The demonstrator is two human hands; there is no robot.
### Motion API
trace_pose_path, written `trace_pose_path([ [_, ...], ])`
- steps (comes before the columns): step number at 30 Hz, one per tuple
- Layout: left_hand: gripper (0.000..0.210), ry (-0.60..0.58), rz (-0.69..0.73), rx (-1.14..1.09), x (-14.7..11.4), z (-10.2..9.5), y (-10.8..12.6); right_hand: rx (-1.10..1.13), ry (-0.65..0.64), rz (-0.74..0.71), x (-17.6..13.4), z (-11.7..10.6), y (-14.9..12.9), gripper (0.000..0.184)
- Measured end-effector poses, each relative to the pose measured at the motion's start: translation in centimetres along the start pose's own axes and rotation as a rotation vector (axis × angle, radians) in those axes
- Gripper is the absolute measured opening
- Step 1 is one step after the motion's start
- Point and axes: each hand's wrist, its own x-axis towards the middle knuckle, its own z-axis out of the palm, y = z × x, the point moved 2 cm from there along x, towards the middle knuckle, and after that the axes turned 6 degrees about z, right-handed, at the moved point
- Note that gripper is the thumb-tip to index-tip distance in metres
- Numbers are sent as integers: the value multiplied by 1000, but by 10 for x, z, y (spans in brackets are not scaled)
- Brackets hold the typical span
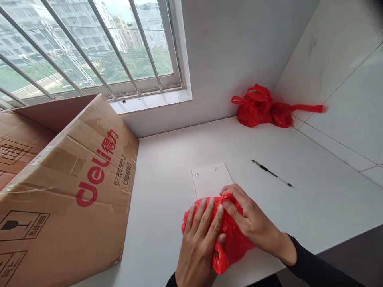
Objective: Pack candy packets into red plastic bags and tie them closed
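Observation:
A full red plastic bag [236, 243] sits low in the middle of the view, its contents hidden. My left hand [200, 231] lies over its left side, fingers stretched out and a little apart on the plastic. Just below that thumb, a crumpled red loop of the bag sticks out. On the upper right side, my right hand [245, 211] pinches a gathered piece of the bag between thumb and fingers. A white sheet or pad [209, 179] with small handwriting lies flat behind the bag, which covers its near part.
A large open cardboard box [104, 199] stands at the left. To the right of the paper lies a black-and-clear pen [272, 172]. More red plastic bags [259, 109] are heaped in the far right corner by the tiled wall. Behind the white table [161, 159] is a barred window.

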Motion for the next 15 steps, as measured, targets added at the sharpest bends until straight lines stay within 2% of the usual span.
trace_pose_path([
  [2,58,-36,-4,69,-5,15,4,-78,37,-94,-7,10,15,20],
  [5,58,-62,-37,100,-12,29,7,-203,68,-200,-16,19,35,27],
  [8,58,-72,-60,87,-12,30,8,-283,78,-229,-19,21,49,31],
  [15,55,-38,-110,5,-6,25,9,-379,91,-234,-19,25,62,26],
])
